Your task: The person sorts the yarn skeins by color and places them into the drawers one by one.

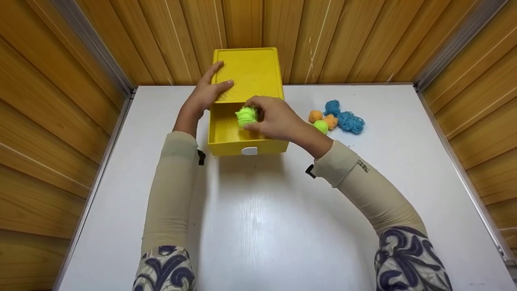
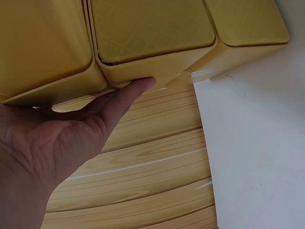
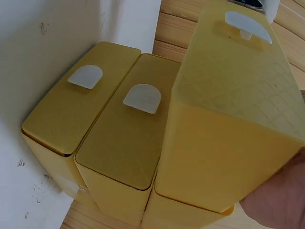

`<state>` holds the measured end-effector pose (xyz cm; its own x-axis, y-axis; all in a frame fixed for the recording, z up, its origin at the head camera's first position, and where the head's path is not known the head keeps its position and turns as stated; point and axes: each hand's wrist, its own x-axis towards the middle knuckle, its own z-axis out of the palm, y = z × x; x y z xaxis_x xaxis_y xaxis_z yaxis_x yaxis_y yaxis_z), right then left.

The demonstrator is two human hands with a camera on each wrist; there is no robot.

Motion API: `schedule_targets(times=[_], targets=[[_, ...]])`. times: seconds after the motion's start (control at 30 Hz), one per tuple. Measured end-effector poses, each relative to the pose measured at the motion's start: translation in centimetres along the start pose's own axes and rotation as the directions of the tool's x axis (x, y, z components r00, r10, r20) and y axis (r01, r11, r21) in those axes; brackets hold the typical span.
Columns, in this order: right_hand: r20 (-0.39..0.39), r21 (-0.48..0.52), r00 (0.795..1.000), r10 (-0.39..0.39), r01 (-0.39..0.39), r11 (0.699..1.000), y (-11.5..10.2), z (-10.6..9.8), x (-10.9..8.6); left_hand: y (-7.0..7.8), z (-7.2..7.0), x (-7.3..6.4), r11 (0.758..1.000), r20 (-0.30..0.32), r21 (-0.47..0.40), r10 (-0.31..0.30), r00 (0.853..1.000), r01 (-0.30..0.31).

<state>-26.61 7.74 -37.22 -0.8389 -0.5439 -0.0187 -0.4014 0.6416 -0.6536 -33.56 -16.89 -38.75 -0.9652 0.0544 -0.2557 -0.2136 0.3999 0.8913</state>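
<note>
A yellow drawer box (image 1: 248,72) stands on the table with its top drawer (image 1: 221,125) pulled out. My left hand (image 1: 206,91) rests on the box's left edge, thumb laid on the top. In the left wrist view its straight fingers (image 2: 128,98) lie along the yellow side. Over the pulled-out drawer, my right hand (image 1: 276,119) pinches a lime-green ball of yarn (image 1: 246,116) between thumb and fingers. The right wrist view shows the drawer front (image 3: 238,71) with a white tab handle (image 3: 248,26); only part of the hand (image 3: 281,195) appears there, the yarn hidden.
Right of the box lie blue yarn balls (image 1: 350,122), orange ones (image 1: 315,116) and another lime-green one (image 1: 321,126), partly behind my right forearm. Two closed drawers (image 3: 119,133) show below the pulled-out one. Wood-patterned walls (image 1: 331,40) border the white table (image 1: 250,226).
</note>
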Motion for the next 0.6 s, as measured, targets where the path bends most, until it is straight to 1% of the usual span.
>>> schedule_targets(times=[0.07, 0.23, 0.3, 0.4, 0.47, 0.6], targets=[[0.040, -0.029, 0.999, 0.017, -0.016, 0.999, -0.2, 0.2, 0.3, 0.0, 0.0, 0.0, 1.000, 0.001, -0.005, -0.004, 1.000, 0.004], [0.101, -0.129, 0.995, 0.021, -0.008, 0.992, -0.7, 0.7, 1.3, 0.1, 0.0, 0.1, 1.000, 0.002, -0.010, -0.002, 1.000, 0.002], [0.127, -0.152, 0.992, 0.022, -0.003, 0.988, -0.9, 0.9, 1.7, 0.2, 0.0, 0.2, 1.000, 0.004, -0.011, 0.000, 1.000, 0.000], [0.171, -0.160, 0.984, 0.037, -0.010, 0.987, -1.2, 1.1, 2.1, 0.3, 0.1, 0.4, 1.000, 0.013, -0.015, -0.004, 1.000, 0.004], [0.193, -0.162, 0.981, 0.031, 0.001, 0.987, -1.5, 1.1, 2.3, 0.3, 0.2, 0.4, 1.000, 0.016, -0.014, -0.005, 1.000, 0.006], [0.225, -0.197, 0.974, -0.013, 0.058, 0.979, -2.1, 1.3, 2.5, 0.1, 0.2, 0.2, 1.000, 0.016, -0.017, -0.008, 1.000, 0.008]])
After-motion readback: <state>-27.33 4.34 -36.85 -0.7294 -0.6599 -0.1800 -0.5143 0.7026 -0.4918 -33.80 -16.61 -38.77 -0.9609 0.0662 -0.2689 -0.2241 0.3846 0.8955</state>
